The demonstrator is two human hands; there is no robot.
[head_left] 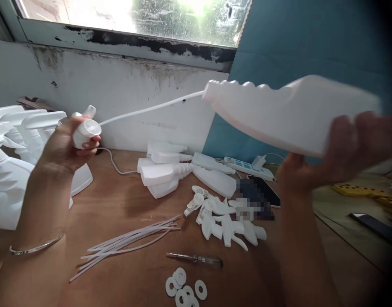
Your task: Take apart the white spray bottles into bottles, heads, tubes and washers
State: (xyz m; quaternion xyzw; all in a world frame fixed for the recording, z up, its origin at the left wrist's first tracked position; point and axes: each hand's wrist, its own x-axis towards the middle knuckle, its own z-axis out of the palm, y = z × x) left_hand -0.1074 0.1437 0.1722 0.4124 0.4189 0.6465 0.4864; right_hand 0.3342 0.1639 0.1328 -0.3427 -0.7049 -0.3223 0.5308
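My left hand (65,147) is closed around a white spray trigger head (85,130). Its long thin dip tube (151,108) runs to the right, and the tube's tip is at the mouth of a white plastic bottle (288,113). My right hand (339,155) grips that bottle from below near its base, holding it on its side in the air with the neck pointing left. A silver bangle (36,247) sits on my left wrist.
On the wooden table (125,200) lie empty white bottles (164,172), a heap of trigger heads (224,217), loose dip tubes (132,238), white washers (183,288) and a screwdriver (196,259). Assembled spray bottles (13,140) stand at the left. A power strip (247,167) and phone (263,192) lie behind.
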